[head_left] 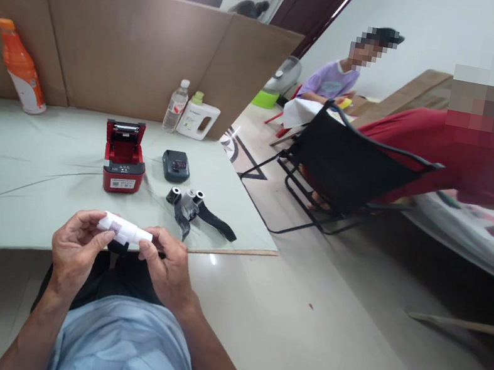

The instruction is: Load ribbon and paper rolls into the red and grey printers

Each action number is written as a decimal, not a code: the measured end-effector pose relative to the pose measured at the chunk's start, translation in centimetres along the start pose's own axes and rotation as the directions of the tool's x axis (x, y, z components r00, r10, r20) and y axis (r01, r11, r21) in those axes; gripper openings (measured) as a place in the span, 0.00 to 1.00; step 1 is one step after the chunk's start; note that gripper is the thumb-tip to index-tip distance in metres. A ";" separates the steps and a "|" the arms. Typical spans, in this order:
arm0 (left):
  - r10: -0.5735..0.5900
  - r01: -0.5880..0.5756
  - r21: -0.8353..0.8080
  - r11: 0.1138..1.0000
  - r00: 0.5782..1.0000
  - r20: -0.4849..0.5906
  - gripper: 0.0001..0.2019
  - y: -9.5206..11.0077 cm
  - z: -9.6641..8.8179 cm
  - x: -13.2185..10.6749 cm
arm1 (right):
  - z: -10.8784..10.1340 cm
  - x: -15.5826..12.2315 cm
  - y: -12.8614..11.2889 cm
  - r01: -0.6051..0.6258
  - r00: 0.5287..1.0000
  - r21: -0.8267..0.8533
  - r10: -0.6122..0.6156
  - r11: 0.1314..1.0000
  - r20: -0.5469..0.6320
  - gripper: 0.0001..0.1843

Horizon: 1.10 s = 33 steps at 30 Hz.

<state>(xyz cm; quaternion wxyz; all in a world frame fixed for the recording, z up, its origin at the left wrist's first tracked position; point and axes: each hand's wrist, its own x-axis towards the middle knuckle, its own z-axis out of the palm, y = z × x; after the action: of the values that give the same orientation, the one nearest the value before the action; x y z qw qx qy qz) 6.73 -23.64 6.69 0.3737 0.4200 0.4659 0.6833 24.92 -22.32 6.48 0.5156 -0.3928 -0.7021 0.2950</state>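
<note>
Both hands hold a white paper roll [128, 231] level in front of my body, over the table's front edge. It bears a greyish printed patch, and its right end looks narrower. My left hand [81, 245] grips the wider end between thumb and fingers. At the narrow end, my right hand [167, 263] pinches with thumb and forefinger. A small black thing [118, 247] shows just under the roll; I cannot make out what it is. Beyond my hands stands a red label printer [121, 179] with its lid raised.
Right of the printer lie a small black device [176, 166] and several small rolls with dark strips [195, 209]. An orange bottle [23, 72], a clear bottle [176, 107] and a white jug [198, 119] stand along the cardboard screen [132, 50]. Two people sit at right, one in a black chair [342, 157].
</note>
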 end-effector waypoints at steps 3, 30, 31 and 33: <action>0.005 -0.005 -0.018 1.000 1.000 0.020 0.15 0.1 0.1 -0.1 | -0.2 -0.1 0.0 0.004 1.000 0.013 -0.004 1.000 0.019 0.13; -0.005 0.008 -0.075 0.997 0.999 0.045 0.16 -0.2 -0.1 0.0 | -0.6 0.9 -1.0 0.239 0.969 -0.163 -0.245 0.957 -0.016 0.13; -0.007 0.011 -0.082 0.997 0.999 0.044 0.16 -0.2 -0.1 0.1 | -0.6 0.9 -1.0 0.225 0.973 -0.162 -0.230 0.961 -0.014 0.14; -0.015 0.019 -0.095 0.995 0.999 0.045 0.17 -0.1 -0.1 0.1 | -0.6 0.9 -1.1 0.219 0.975 -0.175 -0.222 0.960 -0.001 0.13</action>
<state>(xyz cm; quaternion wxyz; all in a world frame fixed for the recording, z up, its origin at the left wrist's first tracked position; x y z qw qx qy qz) 6.61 -23.56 6.59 0.4091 0.4127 0.4281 0.6921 25.12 -22.08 8.04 0.5160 -0.3587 -0.7592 0.1693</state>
